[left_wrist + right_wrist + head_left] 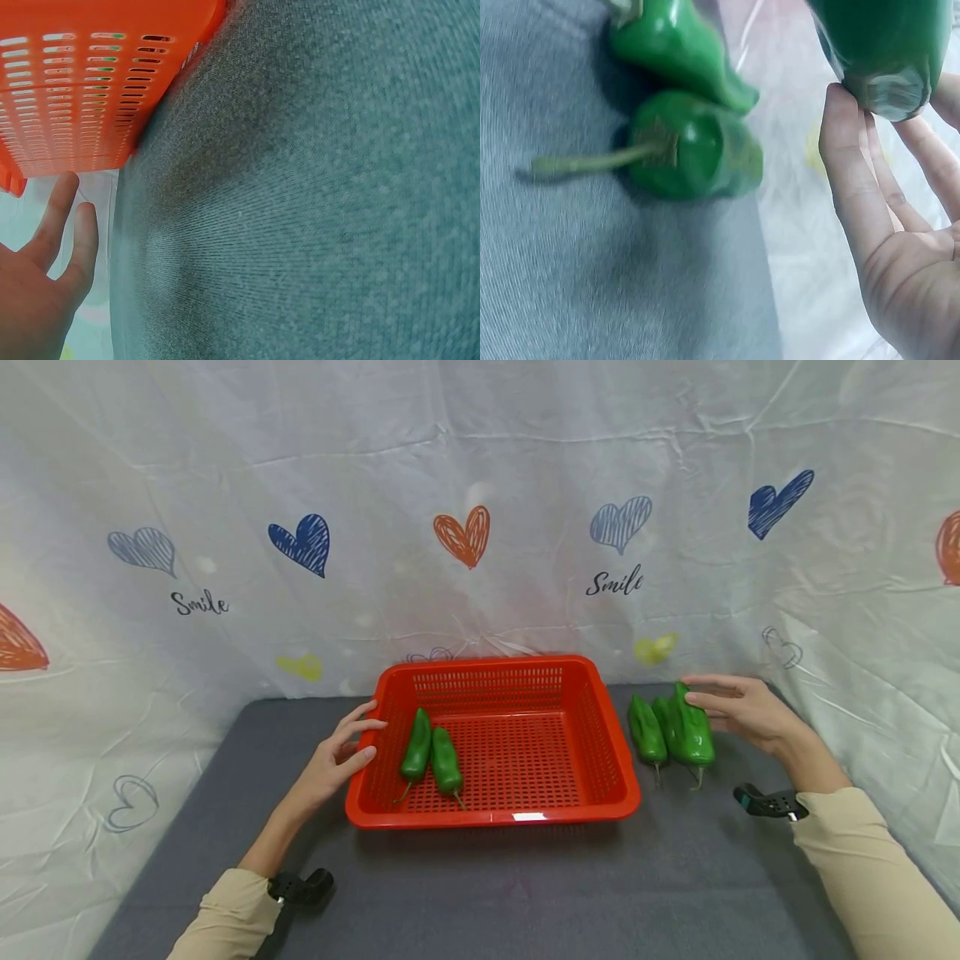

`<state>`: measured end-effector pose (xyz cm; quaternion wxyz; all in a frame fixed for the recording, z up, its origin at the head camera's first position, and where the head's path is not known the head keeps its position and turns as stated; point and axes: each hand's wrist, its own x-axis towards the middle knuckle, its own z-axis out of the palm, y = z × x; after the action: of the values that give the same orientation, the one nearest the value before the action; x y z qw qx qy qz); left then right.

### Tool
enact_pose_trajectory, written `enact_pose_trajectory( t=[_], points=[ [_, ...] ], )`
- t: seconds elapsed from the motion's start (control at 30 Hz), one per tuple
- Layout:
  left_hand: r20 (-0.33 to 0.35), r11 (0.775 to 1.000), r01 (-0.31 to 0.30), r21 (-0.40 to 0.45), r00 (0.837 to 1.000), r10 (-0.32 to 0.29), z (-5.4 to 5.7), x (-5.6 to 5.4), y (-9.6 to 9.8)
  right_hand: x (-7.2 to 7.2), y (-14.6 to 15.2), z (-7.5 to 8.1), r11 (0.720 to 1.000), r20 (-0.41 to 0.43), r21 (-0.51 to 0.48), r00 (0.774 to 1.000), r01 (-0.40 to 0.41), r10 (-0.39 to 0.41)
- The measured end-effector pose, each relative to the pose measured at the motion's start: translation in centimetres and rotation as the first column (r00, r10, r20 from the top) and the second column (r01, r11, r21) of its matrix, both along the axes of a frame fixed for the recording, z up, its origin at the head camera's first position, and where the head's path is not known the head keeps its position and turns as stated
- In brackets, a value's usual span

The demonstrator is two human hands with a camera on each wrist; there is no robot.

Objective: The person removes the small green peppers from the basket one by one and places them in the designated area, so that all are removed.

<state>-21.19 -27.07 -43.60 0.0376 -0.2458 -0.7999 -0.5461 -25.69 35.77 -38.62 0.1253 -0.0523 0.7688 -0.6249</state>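
My right hand (750,714) pinches a long green pepper (693,735) near its tip, with thumb and fingers on it. In the right wrist view the held pepper (885,52) is up off the cloth, stem end out of frame. Two more green peppers, one (647,731) on the left and one (663,714) partly hidden behind the held one, lie on the table. At the left rim of a red plastic basket (491,817), my left hand (337,756) rests with fingers spread and relaxed. Inside the basket's left part lie two green peppers, one (417,747) beside the other (446,762).
A dark grey cloth (487,893) covers the table. Behind it hangs a white curtain (525,468) printed with hearts and lettering, and it also runs down both sides. Each wrist wears a black camera band, such as the left one (300,887).
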Motion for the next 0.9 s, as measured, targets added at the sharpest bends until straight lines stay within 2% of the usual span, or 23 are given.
enact_pose_trajectory(
  t=[0.33,0.47,0.9],
  points=[
    [-0.003,1.000,0.008,0.001,1.000,-0.008,0.1,0.1,0.0,-1.6,3.2,-1.9,0.997,-0.038,0.077,0.999,-0.011,0.014],
    [-0.006,1.000,0.014,-0.003,1.000,-0.014,0.1,0.1,0.2,-2.2,4.7,-2.5,0.993,-0.022,0.117,1.000,-0.018,0.021],
    [-0.009,1.000,0.008,-0.002,1.000,-0.008,0.2,0.1,0.1,-3.4,5.5,-3.9,0.998,0.044,0.066,0.999,0.022,-0.025]
  ],
)
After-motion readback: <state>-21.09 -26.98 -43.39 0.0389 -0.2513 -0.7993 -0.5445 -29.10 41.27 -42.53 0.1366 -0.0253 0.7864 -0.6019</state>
